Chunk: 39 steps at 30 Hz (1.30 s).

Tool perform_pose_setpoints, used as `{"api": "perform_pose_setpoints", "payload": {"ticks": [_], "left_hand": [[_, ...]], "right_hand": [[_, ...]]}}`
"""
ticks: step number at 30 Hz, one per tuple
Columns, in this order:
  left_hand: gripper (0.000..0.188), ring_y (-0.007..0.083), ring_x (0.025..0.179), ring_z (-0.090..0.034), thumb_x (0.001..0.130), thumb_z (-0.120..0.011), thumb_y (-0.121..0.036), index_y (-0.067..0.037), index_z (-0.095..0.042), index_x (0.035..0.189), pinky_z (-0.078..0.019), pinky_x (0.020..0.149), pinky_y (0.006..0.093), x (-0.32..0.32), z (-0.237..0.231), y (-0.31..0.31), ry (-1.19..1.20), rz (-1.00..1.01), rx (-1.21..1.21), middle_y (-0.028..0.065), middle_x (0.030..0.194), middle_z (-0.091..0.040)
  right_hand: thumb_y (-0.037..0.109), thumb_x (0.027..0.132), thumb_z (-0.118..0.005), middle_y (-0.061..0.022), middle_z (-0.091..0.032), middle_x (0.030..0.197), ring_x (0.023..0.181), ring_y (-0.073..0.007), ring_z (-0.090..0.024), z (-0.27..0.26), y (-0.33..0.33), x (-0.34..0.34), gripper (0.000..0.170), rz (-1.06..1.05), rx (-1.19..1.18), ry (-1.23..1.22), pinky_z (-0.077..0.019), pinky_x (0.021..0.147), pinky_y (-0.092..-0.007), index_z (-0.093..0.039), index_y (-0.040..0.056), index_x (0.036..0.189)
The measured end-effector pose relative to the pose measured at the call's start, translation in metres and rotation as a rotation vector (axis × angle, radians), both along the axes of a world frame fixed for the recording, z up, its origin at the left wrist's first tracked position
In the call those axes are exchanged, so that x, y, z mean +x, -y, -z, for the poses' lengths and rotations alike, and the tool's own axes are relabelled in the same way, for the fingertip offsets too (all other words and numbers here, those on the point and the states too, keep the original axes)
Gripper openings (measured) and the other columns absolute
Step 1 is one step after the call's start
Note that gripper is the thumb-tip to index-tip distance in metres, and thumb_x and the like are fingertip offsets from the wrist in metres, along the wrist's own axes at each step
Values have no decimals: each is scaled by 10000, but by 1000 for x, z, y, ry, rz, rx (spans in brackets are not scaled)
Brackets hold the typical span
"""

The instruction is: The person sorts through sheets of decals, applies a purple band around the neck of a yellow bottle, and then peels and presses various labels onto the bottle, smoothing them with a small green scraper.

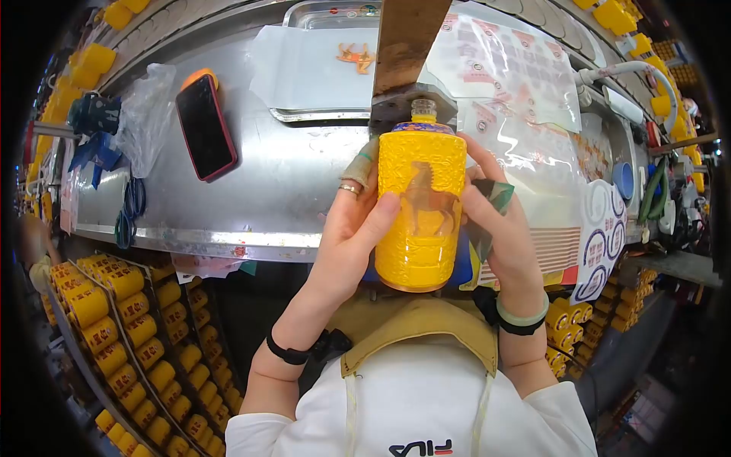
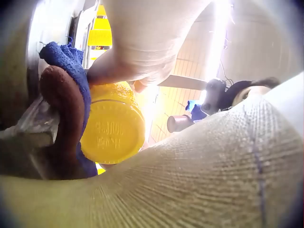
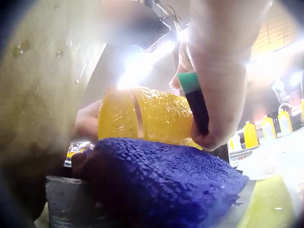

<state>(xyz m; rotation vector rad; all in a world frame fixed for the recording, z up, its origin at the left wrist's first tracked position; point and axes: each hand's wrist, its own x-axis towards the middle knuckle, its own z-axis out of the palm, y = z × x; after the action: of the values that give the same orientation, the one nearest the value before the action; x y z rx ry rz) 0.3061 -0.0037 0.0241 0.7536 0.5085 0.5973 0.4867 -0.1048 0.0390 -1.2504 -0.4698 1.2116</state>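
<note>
A yellow embossed bottle (image 1: 422, 251) with a clear glass neck is held between both hands above the near edge of the bench. On its front sits a brown horse decal (image 1: 430, 202). My left hand (image 1: 346, 225) grips the left side, thumb on the front face; a ring and a beige finger cover (image 1: 358, 169) show on its fingers. The right hand (image 1: 506, 228) grips the opposite side, with a dark and green flat piece (image 1: 499, 196) tucked at the thumb. The bottle's base (image 2: 114, 130) faces the left wrist camera. Below the bottle lies a blue towel (image 3: 166, 175).
A wooden post (image 1: 403, 46) rises just beyond the bottle neck. A phone (image 1: 205, 128) lies on the metal bench at left. At the back, a tray (image 1: 304, 80) bears a sheet with another horse decal (image 1: 355, 57). Decal sheets (image 1: 502, 61) cover the right; racks of yellow bottles (image 1: 114, 335) stand below.
</note>
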Motion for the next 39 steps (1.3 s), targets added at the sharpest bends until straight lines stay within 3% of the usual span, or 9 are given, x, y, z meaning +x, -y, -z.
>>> {"api": "perform_pose_setpoints", "payload": {"ticks": [1, 3, 6, 23, 29, 31, 33, 39], "left_hand": [[703, 246, 1485, -351, 1033, -590, -78, 18, -184, 1599, -278, 1227, 403, -1, 0, 0, 2, -3, -1, 162, 1600, -354], [789, 258, 1493, -335, 985, -649, -41, 18, -158, 1600, -272, 1228, 410, -5, -2, 3, -10, 72, 267, 165, 1599, -339], [858, 265, 1496, -329, 948, -689, -16, 11, -135, 1603, -270, 1228, 411, -2, -1, 8, -10, 62, 239, 165, 1597, -324], [841, 233, 1466, -359, 974, -674, -62, 7, -119, 1602, -298, 1209, 395, -1, -2, 12, -28, 60, 181, 148, 1567, -345], [823, 240, 1523, -268, 999, -621, -54, 13, -86, 1620, -218, 1241, 392, -6, -1, 4, 28, 55, 162, 150, 1632, -279], [778, 233, 1546, -219, 1030, -562, -56, 16, -68, 1627, -183, 1251, 386, -8, 0, 2, 65, 59, -50, 141, 1662, -239], [733, 225, 1546, -223, 1054, -515, -65, 17, -66, 1627, -194, 1248, 384, -7, -1, 4, 59, 73, 2, 135, 1664, -238], [818, 240, 1528, -267, 998, -621, -46, 4, -95, 1622, -221, 1244, 397, -4, -2, 5, 6, 98, 151, 148, 1639, -271]], "right_hand": [[31, 929, -709, -5, -598, 1146, 1059, -87, -566, -1, 0, 0, 712, -3, -1, 2, -434, 965, -257, -379, 42, 1559], [41, 946, -685, 15, -586, 1080, 1008, -72, -554, -5, -1, -1, 667, 4, -43, 15, -423, 940, -246, -403, 42, 1549], [34, 945, -679, 20, -584, 1052, 1002, -71, -552, -9, -6, -8, 667, 11, -7, 62, -425, 935, -245, -401, 46, 1552], [93, 948, -694, 8, -589, 1064, 1006, -95, -554, -2, -3, -7, 703, -2, -21, 133, -428, 944, -270, -372, 46, 1572], [87, 956, -675, 23, -584, 1058, 1004, -77, -543, -4, -3, -6, 682, 1, -9, 103, -422, 936, -254, -383, 56, 1571], [80, 959, -667, 26, -584, 1056, 1001, -72, -540, -5, -4, -6, 672, 2, -16, 86, -422, 934, -252, -387, 58, 1570], [60, 961, -656, 27, -587, 1058, 995, -68, -537, -5, -4, -6, 663, 3, -37, 100, -420, 926, -243, -391, 61, 1568], [51, 956, -686, 7, -598, 1120, 1053, -85, -566, -6, -6, -8, 664, 22, 1, 53, -434, 960, -250, -399, 58, 1554]]}}
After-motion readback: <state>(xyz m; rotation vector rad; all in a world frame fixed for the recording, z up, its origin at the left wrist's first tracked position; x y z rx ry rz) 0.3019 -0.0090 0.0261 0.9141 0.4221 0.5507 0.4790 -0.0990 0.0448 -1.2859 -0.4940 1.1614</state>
